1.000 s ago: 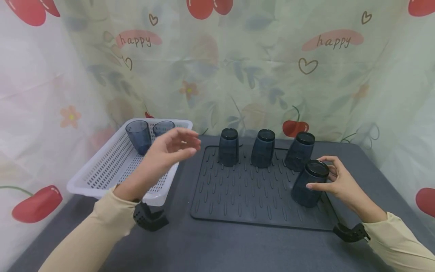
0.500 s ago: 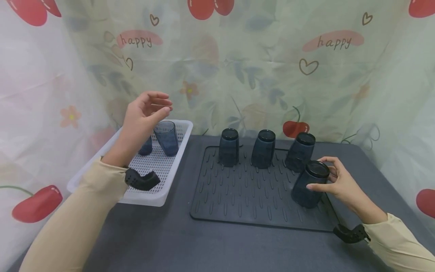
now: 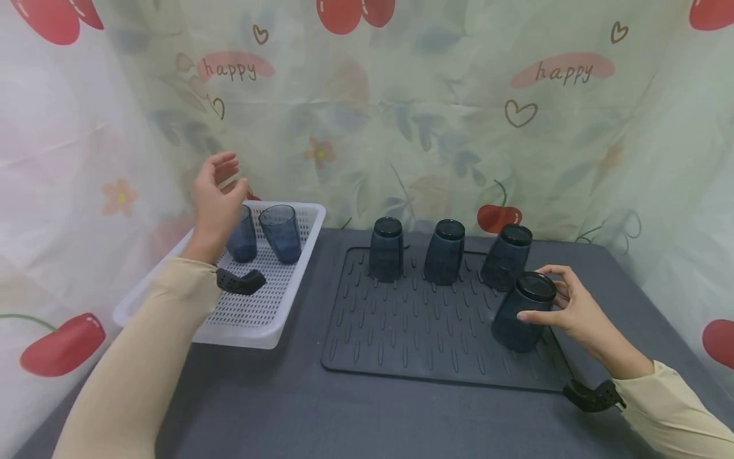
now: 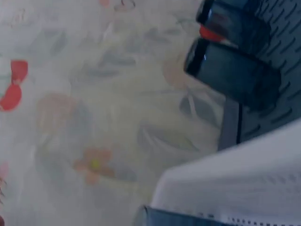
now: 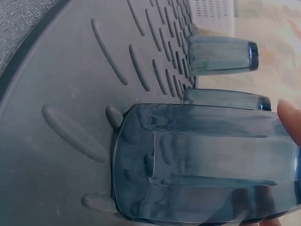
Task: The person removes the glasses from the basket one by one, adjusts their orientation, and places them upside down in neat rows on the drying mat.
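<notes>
My right hand [image 3: 579,315] grips an upside-down blue-tinted drinking glass [image 3: 516,322] near the right edge of a black drying mat [image 3: 401,338]. In the right wrist view, the rim of this glass [image 5: 207,160] meets the mat and a fingertip lies along its side. My left hand [image 3: 213,207] hovers over the back of a white slotted basket [image 3: 289,306], fingers loosely bent and holding nothing. Two glasses stand upright inside the basket: the left glass [image 3: 243,242], partly hidden by that hand, and the right glass [image 3: 282,236].
Along the mat's back stands a row of three inverted glasses: the left one [image 3: 387,252], the middle one [image 3: 445,255] and the right one [image 3: 506,258]. Patterned cloth [image 3: 373,115] encloses the dark table [image 3: 367,414] at the back and sides.
My left hand has moved left and up, from the basket's right side to above its left glass, uncovering the right one. My right hand and its glass have stayed in place.
</notes>
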`<state>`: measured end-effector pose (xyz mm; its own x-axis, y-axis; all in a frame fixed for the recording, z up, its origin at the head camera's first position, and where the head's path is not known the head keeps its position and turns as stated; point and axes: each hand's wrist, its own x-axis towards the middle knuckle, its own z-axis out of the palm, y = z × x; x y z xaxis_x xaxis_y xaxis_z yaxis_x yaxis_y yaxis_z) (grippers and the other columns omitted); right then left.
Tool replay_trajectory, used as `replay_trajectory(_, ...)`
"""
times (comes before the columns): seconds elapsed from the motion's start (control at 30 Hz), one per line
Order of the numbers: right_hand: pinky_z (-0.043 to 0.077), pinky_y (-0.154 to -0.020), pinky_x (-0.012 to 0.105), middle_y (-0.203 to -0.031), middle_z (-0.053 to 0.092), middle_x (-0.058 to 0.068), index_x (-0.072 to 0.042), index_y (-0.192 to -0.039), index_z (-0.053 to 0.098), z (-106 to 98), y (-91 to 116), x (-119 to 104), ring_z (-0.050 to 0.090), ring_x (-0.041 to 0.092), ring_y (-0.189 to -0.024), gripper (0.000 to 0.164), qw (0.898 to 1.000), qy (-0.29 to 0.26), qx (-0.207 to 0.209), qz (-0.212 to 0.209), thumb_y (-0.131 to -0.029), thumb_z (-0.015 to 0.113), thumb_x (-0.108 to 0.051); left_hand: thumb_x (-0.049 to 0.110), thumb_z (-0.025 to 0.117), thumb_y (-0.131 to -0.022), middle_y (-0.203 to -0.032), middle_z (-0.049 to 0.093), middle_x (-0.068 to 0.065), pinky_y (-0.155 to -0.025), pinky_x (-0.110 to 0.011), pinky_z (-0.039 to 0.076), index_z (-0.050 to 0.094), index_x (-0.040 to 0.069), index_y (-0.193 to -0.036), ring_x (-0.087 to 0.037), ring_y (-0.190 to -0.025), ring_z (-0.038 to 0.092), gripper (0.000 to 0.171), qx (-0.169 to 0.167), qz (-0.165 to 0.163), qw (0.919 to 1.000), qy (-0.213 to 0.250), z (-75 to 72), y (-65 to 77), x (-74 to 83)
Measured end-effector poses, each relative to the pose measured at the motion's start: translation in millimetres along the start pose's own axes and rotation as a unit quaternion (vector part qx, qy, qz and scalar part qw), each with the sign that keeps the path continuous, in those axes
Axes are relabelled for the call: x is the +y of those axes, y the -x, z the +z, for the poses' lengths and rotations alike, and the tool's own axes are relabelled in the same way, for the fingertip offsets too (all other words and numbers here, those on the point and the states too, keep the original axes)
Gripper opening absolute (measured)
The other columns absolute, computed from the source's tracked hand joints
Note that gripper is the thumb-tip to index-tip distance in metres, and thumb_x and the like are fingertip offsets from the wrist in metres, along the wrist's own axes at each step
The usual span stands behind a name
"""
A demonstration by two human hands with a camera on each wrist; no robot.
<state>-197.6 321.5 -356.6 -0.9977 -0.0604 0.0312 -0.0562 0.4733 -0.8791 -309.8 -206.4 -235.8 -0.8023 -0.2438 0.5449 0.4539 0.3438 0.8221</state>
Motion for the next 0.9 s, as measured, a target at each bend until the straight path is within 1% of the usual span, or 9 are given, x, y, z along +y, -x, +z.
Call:
replay_trajectory(0.07, 0.028, -0.099, 0.072, -0.147, 0.025, 0.03, -0.034, -0.135, 0.026, 0, 0, 0, 0.017, 0.057, -0.139, 0.079, 1.0, -0.001, -0.001, 0.0, -0.08, 0.079, -0.015, 0.003, 0.053, -0.09, -0.135, 0.051, -0.009, -0.107, -0.032, 0.042, 0.048, 0.007, -0.135, -0.015, -0.125, 0.048, 0.045, 0.013, -0.011, 0.9998, -0.008, -2.2, -2.8, -12.6)
replay_trajectory(0.13, 0.028, -0.099, 0.072, -0.147, 0.024, 0.03, -0.033, -0.135, 0.026, 1, 0, 0, 0.017, 0.057, -0.139, 0.078, 1.0, 0.0, 0.0, -0.002, -0.08, 0.079, -0.015, 0.005, 0.054, -0.091, -0.139, 0.047, -0.01, -0.108, -0.032, 0.04, 0.045, 0.009, -0.138, -0.016, -0.129, 0.045, 0.048, 0.018, -0.021, 0.9991, -0.032, -5.2, -5.6, -26.7)
replay_trajectory(0.27, 0.03, -0.098, 0.072, -0.146, 0.026, 0.03, -0.034, -0.132, 0.028, 1, 2, 0, 0.02, 0.056, -0.138, 0.077, 1.0, 0.005, 0.004, -0.01, -0.079, 0.08, -0.014, 0.01, 0.055, -0.093, -0.143, 0.04, -0.012, -0.111, -0.034, 0.037, 0.038, 0.009, -0.143, -0.021, -0.136, 0.04, 0.053, 0.008, -0.021, 0.9949, -0.098, -11.2, -10.9, -55.4)
replay_trajectory(0.33, 0.031, -0.098, 0.071, -0.146, 0.026, 0.03, -0.034, -0.131, 0.029, 1, 3, 0, 0.02, 0.056, -0.138, 0.075, 1.0, 0.005, 0.005, -0.014, -0.079, 0.08, -0.013, 0.01, 0.055, -0.093, -0.143, 0.038, -0.015, -0.112, -0.034, 0.036, 0.036, 0.007, -0.144, -0.023, -0.137, 0.037, 0.055, 0.001, -0.019, 0.9923, -0.123, -13.5, -12.7, -67.3)
replay_trajectory(0.37, 0.03, -0.098, 0.072, -0.147, 0.026, 0.03, -0.035, -0.131, 0.029, 1, 3, 1, 0.019, 0.056, -0.138, 0.075, 1.0, 0.004, 0.005, -0.013, -0.079, 0.08, -0.013, 0.01, 0.055, -0.093, -0.144, 0.037, -0.016, -0.112, -0.035, 0.035, 0.035, 0.007, -0.145, -0.024, -0.138, 0.036, 0.056, -0.002, -0.02, 0.9916, -0.128, -14.2, -13.0, -71.7)
replay_trajectory(0.5, 0.03, -0.098, 0.072, -0.148, 0.024, 0.031, -0.035, -0.131, 0.029, 0, 4, 1, 0.017, 0.056, -0.139, 0.076, 1.0, 0.003, 0.004, -0.01, -0.079, 0.08, -0.013, 0.007, 0.056, -0.091, -0.143, 0.034, -0.018, -0.113, -0.039, 0.034, 0.033, 0.005, -0.146, -0.027, -0.138, 0.034, 0.059, -0.001, -0.029, 0.9905, -0.135, -15.6, -13.1, -85.5)
replay_trajectory(0.67, 0.032, -0.098, 0.071, -0.147, 0.026, 0.029, -0.033, -0.133, 0.027, 0, 4, 1, 0.02, 0.055, -0.138, 0.077, 1.0, 0.008, 0.004, -0.009, -0.08, 0.079, -0.015, 0.007, 0.06, -0.09, -0.145, 0.032, -0.019, -0.114, -0.041, 0.031, 0.032, 0.005, -0.146, -0.03, -0.138, 0.032, 0.062, 0.011, -0.049, 0.988, -0.146, -16.8, -13.4, -96.1)
replay_trajectory(0.77, 0.032, -0.098, 0.07, -0.147, 0.026, 0.029, -0.032, -0.133, 0.027, 0, 3, 1, 0.02, 0.055, -0.138, 0.077, 1.0, 0.01, 0.006, -0.009, -0.08, 0.08, -0.015, 0.011, 0.061, -0.091, -0.149, 0.028, -0.019, -0.116, -0.04, 0.028, 0.029, 0.005, -0.147, -0.03, -0.14, 0.03, 0.065, 0.011, -0.071, 0.9859, -0.151, -17.4, -14.3, -100.7)
replay_trajectory(0.9, 0.033, -0.098, 0.069, -0.146, 0.028, 0.029, -0.031, -0.134, 0.027, 0, 1, 1, 0.023, 0.054, -0.138, 0.078, 1.0, 0.013, 0.009, -0.01, -0.079, 0.08, -0.016, 0.014, 0.062, -0.091, -0.154, 0.019, -0.017, -0.117, -0.042, 0.027, 0.024, 0.006, -0.15, -0.031, -0.143, 0.025, 0.07, 0.003, -0.106, 0.9833, -0.148, -19.0, -15.3, -106.8)
